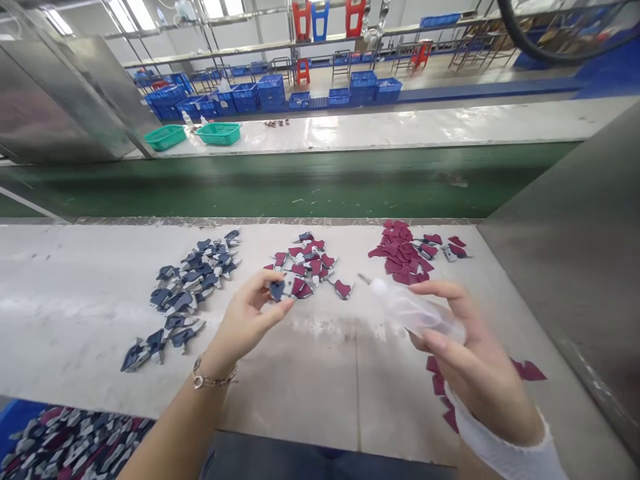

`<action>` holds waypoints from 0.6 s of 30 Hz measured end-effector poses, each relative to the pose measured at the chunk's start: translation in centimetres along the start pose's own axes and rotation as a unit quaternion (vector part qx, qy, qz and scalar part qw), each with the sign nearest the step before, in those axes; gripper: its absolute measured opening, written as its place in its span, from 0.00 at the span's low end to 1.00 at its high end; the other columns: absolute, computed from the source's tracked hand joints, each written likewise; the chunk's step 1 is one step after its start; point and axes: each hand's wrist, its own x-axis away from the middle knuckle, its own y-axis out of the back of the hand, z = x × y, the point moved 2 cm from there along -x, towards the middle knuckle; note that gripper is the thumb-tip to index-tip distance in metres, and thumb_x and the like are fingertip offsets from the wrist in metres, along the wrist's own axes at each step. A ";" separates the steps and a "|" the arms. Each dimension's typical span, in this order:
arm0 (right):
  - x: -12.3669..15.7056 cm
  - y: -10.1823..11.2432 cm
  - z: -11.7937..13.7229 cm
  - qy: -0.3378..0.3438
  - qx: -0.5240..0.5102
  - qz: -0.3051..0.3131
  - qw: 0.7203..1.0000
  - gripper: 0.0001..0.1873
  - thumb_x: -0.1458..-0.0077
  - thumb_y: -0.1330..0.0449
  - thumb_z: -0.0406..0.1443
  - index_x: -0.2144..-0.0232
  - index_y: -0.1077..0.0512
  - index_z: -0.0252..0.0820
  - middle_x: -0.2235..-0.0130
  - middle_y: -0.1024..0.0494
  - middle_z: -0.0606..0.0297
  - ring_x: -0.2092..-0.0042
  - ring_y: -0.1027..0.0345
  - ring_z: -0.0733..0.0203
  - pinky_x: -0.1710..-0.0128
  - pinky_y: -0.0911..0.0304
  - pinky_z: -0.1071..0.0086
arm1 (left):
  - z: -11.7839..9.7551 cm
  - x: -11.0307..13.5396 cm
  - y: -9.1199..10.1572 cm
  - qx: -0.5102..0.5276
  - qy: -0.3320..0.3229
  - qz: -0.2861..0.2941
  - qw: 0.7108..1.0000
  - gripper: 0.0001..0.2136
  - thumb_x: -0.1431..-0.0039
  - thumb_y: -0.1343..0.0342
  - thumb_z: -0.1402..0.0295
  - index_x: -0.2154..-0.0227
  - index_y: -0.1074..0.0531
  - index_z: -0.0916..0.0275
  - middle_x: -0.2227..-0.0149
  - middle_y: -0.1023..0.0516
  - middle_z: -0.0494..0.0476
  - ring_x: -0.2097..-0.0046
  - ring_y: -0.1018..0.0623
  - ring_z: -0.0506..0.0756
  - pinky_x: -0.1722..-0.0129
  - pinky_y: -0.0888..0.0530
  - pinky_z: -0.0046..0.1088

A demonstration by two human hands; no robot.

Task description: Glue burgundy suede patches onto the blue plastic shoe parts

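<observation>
My left hand (253,317) pinches a small navy-and-grey part (277,289) between thumb and fingers, at the near edge of a pile of grey parts with maroon faces (313,257). In my right hand (467,353) is a translucent squeeze bottle (400,303), tilted with its thin nozzle pointing left; the bottle and hand are slightly blurred. One maroon-faced part (343,289) lies between the two hands. To the left is a heap of navy-and-grey parts (195,273). Thin maroon pieces (397,250) are piled beyond the bottle, and more maroon pieces (439,383) lie partly behind my right hand.
A blue bin (15,427) full of mixed parts stands at the lower left. Behind the white worktop (300,380) runs a green conveyor belt (300,187). Metal panels (575,267) bound the right side. Green baskets (219,133) sit on the far ledge.
</observation>
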 end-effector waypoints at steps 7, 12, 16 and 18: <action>-2.2 -0.6 1.5 0.016 -0.085 0.083 0.993 0.21 0.55 0.29 0.51 0.63 0.27 0.51 0.73 0.27 0.68 0.75 0.37 0.61 0.77 0.43 0.69 | -2.2 -0.6 -4.6 0.158 -0.039 0.094 0.982 0.13 0.44 0.40 0.72 0.60 0.38 0.56 0.67 0.32 0.48 0.71 0.34 0.49 0.72 0.34 0.24; -1.7 -2.9 0.6 0.003 -0.076 0.098 0.992 0.18 0.49 0.35 0.53 0.64 0.32 0.52 0.76 0.31 0.71 0.78 0.43 0.62 0.81 0.47 0.69 | -2.3 0.3 -5.4 0.135 -0.074 0.159 0.975 0.17 0.51 0.38 0.75 0.62 0.38 0.56 0.70 0.32 0.46 0.72 0.35 0.48 0.74 0.36 0.23; -1.7 -3.1 1.0 0.022 0.011 0.135 0.991 0.17 0.49 0.34 0.53 0.61 0.27 0.54 0.73 0.25 0.67 0.79 0.35 0.60 0.83 0.41 0.69 | -2.6 0.4 -5.5 0.139 -0.067 0.199 0.968 0.15 0.50 0.37 0.72 0.64 0.38 0.57 0.70 0.31 0.46 0.73 0.35 0.48 0.74 0.34 0.24; -1.7 -2.8 1.2 0.049 0.053 0.149 0.986 0.17 0.47 0.36 0.53 0.57 0.26 0.60 0.70 0.22 0.67 0.77 0.30 0.59 0.82 0.36 0.68 | -2.4 0.5 -5.5 0.140 -0.060 0.199 0.968 0.17 0.51 0.38 0.75 0.63 0.39 0.56 0.70 0.33 0.45 0.73 0.35 0.48 0.75 0.34 0.23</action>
